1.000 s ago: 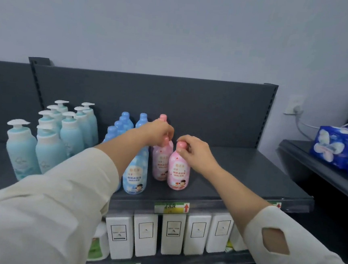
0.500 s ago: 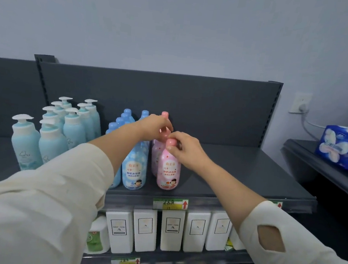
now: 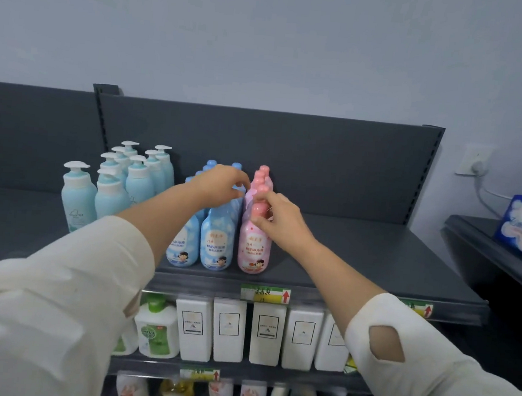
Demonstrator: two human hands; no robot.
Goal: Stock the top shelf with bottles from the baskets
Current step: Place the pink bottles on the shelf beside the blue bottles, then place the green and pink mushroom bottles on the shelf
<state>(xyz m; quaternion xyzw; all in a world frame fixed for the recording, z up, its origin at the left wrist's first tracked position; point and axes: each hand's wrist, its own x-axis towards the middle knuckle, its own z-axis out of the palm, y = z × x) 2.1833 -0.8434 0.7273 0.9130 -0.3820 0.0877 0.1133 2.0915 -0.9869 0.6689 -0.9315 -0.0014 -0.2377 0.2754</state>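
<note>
Several pink bottles [image 3: 253,247] on top shelf [image 3: 373,271] | right hand [image 3: 283,218] pinches front one

Pale grey wall [image 3: 267,40], white socket [image 3: 474,159] rightward

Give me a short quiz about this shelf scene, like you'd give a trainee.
1. True or false: the pink bottles stand right of the blue bottles.
2. The right hand pinches: A) a tissue pack, B) the front pink bottle's cap, C) a white box?
3. What colour are the pump bottles' bodies on the top shelf?
Key: 1 true; 2 B; 3 pale teal.
</note>
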